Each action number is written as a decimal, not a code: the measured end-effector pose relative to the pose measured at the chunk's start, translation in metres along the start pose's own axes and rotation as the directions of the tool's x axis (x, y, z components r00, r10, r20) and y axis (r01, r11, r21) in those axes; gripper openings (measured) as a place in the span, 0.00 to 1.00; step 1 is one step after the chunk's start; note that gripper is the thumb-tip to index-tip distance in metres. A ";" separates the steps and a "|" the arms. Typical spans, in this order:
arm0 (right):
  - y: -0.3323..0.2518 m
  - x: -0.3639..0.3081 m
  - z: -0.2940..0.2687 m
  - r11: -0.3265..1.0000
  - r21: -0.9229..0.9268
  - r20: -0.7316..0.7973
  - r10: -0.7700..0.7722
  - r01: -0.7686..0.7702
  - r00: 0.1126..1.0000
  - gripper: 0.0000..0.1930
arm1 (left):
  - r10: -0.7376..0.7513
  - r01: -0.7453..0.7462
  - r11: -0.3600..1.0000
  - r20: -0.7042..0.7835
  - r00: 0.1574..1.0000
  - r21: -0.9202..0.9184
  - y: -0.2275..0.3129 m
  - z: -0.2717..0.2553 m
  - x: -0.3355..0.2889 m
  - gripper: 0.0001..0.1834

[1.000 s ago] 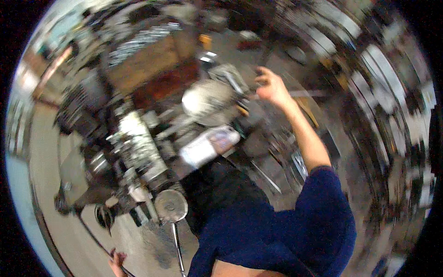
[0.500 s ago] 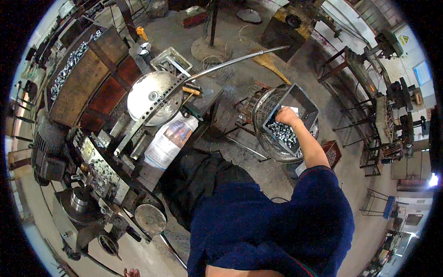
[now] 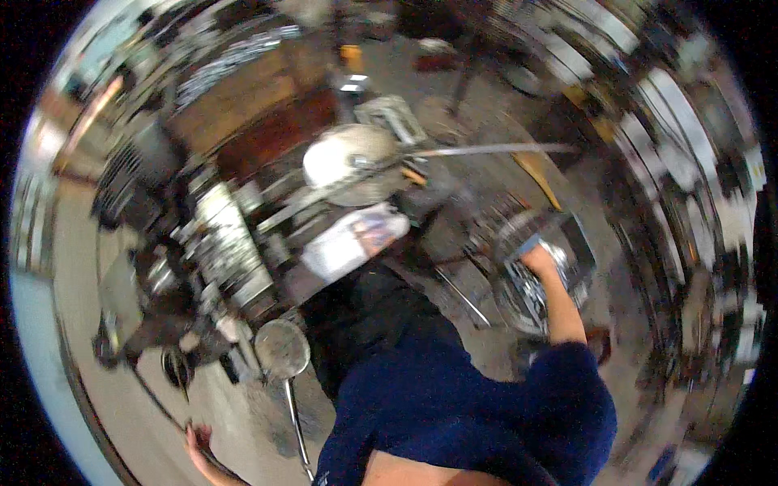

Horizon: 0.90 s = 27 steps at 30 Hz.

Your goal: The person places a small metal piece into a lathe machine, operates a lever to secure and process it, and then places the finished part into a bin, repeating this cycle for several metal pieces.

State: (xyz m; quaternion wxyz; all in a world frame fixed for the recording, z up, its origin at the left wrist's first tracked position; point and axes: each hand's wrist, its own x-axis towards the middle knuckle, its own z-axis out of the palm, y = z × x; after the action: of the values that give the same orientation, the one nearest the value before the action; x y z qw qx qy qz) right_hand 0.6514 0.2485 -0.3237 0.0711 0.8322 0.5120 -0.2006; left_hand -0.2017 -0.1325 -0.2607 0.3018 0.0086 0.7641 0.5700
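At the right, my right hand [image 3: 537,257] reaches into a grey bin [image 3: 577,235] of small shiny metal parts [image 3: 528,296]. Its fingers look closed, and whatever they hold is hidden and blurred. The bin rests on a round perforated metal seat [image 3: 504,243]. Low on the left, my left hand [image 3: 197,441] is beside the end of a thin dark rod [image 3: 156,401] on the machine. A gap shows between its thumb and fingers; blur hides whether it touches the rod.
Before me stands a machine with a pale round disc [image 3: 332,166] and a long bar [image 3: 486,151]. A printed white bag [image 3: 340,251] lies across it. A round plate [image 3: 282,350] is by my legs. Behind is a large trough [image 3: 235,105] of metal parts.
The whole view has swung and is blurred, with the machine and bin shifted rightward. More of my left hand and forearm now shows. My right hand is still at the bin.
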 end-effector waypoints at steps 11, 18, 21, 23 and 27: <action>0.103 0.064 0.066 0.568 0.756 -0.380 -0.022 0.324 0.925 0.06 | 0.194 -0.196 0.981 0.122 0.973 0.004 0.029 0.010 -0.052 0.28; 0.059 -0.028 -0.058 -0.198 0.931 -0.320 -0.039 0.306 0.947 0.18 | 0.150 -0.153 0.988 0.166 0.975 0.009 0.023 0.012 -0.045 0.25; -0.008 -0.032 -0.113 -0.183 0.917 -0.396 -0.299 0.355 0.868 0.17 | 0.219 -0.231 0.971 0.147 0.965 0.068 0.016 0.012 -0.037 0.24; -0.096 -0.035 -0.133 0.061 0.886 -0.411 -0.353 0.459 0.841 0.09 | 0.264 -0.272 0.939 0.066 0.962 0.210 0.007 0.000 -0.026 0.24; -0.310 -0.116 -0.127 -0.001 0.380 -0.477 -0.857 0.925 0.196 0.20 | 0.550 -0.117 0.174 0.002 0.835 0.978 0.036 0.038 -0.075 0.31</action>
State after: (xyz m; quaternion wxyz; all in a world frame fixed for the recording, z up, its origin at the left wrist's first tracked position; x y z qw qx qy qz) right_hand 0.3659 0.3380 -0.1344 -0.3683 0.2964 0.8269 -0.3045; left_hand -0.1348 -0.1139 -0.2019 -0.0452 0.2570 0.9648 0.0333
